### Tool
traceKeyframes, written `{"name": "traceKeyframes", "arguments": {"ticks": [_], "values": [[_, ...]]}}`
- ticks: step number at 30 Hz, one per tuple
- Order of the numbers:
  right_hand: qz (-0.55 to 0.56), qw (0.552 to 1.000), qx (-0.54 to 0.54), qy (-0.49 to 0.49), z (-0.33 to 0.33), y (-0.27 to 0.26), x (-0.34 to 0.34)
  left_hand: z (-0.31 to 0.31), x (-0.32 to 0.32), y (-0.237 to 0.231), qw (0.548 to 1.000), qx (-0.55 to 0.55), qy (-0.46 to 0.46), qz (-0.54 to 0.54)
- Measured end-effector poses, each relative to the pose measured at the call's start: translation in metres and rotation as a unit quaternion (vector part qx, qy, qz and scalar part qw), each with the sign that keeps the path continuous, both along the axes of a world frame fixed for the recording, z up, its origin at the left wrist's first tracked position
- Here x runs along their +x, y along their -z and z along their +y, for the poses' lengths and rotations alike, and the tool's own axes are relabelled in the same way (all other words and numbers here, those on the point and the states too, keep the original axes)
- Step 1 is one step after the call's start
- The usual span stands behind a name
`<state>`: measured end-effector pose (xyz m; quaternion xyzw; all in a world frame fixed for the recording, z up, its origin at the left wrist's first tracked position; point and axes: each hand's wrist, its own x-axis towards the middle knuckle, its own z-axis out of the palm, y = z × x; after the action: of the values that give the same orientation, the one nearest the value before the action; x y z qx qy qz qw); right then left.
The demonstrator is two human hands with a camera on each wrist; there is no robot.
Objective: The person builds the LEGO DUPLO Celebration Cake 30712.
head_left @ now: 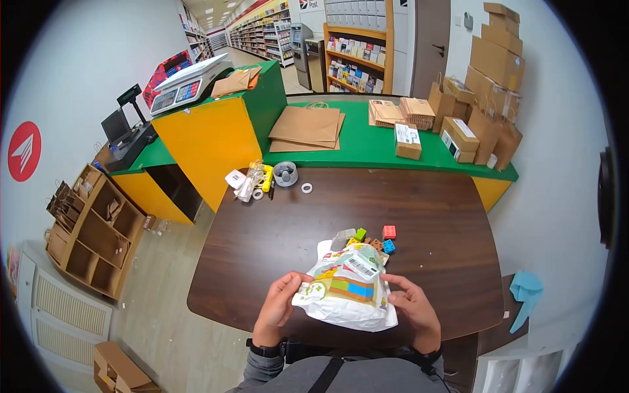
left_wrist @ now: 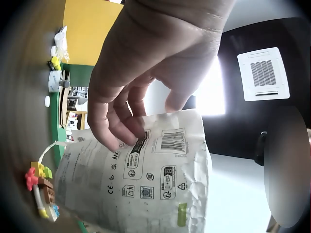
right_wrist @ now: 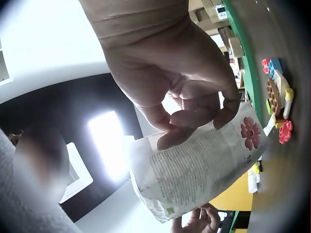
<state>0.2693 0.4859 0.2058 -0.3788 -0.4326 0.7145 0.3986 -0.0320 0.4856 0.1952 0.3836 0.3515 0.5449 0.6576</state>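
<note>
A white printed plastic bag is held upright over the near part of the brown table. My left hand pinches its left edge between thumb and fingers, and my right hand grips the right edge. Printed symbols and a barcode cover the side seen in the left wrist view. Just beyond the bag lie several toy building bricks: a red one, a blue one, a green one and brown ones. A red flower piece shows among them in the right wrist view. The bag partly hides the pile.
At the table's far left edge sit a grey round object, a white tape roll, a black marker and yellow and white items. Behind the table, a green counter carries flat paper bags, envelopes and cardboard boxes.
</note>
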Motion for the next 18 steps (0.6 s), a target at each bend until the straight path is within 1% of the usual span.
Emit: {"name": "traceKeyframes", "arguments": {"ticks": [1,3,4,5,7,8,9,11,12,13,15,16,17,18], "values": [[-0.002,1.000,0.004,-0.002,0.002,-0.003,-0.004,-0.001,-0.001,-0.002,1.000,0.004,-0.002,-0.002],[-0.024,0.999,0.012,-0.045,0.006,-0.007,-0.011,-0.004,-0.005,-0.006,0.999,0.034,-0.021,0.003],[-0.030,0.998,0.010,-0.057,0.010,-0.006,-0.016,-0.005,-0.012,-0.005,0.998,0.046,-0.019,0.025],[-0.031,0.998,0.012,-0.056,0.013,-0.009,-0.022,-0.006,-0.016,-0.008,0.998,0.048,-0.019,0.023],[-0.064,0.990,0.094,-0.083,0.022,-0.018,-0.035,-0.011,-0.022,-0.017,0.993,0.072,-0.087,0.032],[-0.116,0.979,0.139,-0.095,0.026,-0.020,-0.040,-0.011,-0.033,-0.015,0.994,0.083,-0.072,-0.009],[-0.116,0.979,0.138,-0.095,0.030,-0.026,-0.048,-0.013,-0.039,-0.015,0.994,0.083,-0.072,-0.009],[-0.191,0.954,0.207,-0.105,0.035,-0.039,-0.065,-0.014,-0.045,-0.019,0.982,0.048,-0.176,0.053],[-0.180,0.946,0.250,-0.104,0.043,-0.023,-0.074,-0.013,-0.049,-0.017,0.978,0.027,-0.205,0.024],[-0.179,0.947,0.247,-0.105,0.045,-0.021,-0.080,-0.013,-0.054,-0.011,0.978,0.025,-0.205,0.025],[-0.223,0.924,0.282,-0.129,0.053,-0.023,-0.090,-0.011,-0.064,0.005,0.950,-0.025,-0.295,0.094],[-0.249,0.914,0.285,-0.144,0.058,-0.019,-0.092,-0.010,-0.070,0.017,0.944,-0.043,-0.314,0.095],[-0.250,0.915,0.283,-0.143,0.066,-0.007,-0.093,-0.008,-0.077,0.034,0.944,-0.045,-0.312,0.096],[-0.290,0.878,0.367,-0.103,0.077,0.011,-0.090,-0.007,-0.084,0.054,0.930,-0.044,-0.345,0.118]]}}
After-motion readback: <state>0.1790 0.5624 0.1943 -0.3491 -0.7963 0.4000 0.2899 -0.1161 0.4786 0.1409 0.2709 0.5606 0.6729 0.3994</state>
